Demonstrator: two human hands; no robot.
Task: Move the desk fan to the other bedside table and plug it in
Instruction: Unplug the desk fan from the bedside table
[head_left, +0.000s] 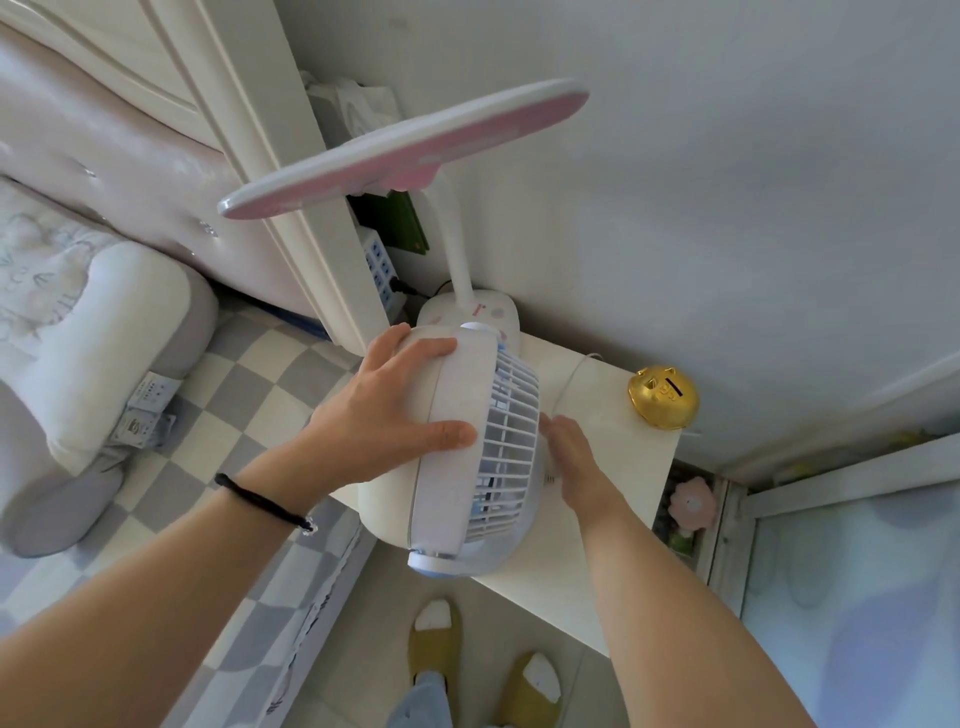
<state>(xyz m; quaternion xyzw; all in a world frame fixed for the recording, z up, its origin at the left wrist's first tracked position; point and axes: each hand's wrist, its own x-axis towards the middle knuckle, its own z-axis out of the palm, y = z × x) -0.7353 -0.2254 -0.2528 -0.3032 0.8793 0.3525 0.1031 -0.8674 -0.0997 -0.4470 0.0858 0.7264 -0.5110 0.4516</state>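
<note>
head view: the desk fan (467, 447) is white, round, with a slatted grille and pale blue trim, over the white bedside table (613, 467). the left hand (395, 410) clasps its rear housing, fingers and thumb spread and curled round the rim. the right hand (569, 457) lies against the grille side, fingers fairly straight; its grip cannot be told. a thin white cord (571, 374) trails behind.

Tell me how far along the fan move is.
Done: both hands are on the desk fan; the left hand grips its rear housing and the right hand lies at the grille side. In hand: the fan sits at the bedside table, beside the lamp and the gold piggy bank. Left: whether this is the first or second table is unclear; the power strip shows no fan plug going in yet.
</note>
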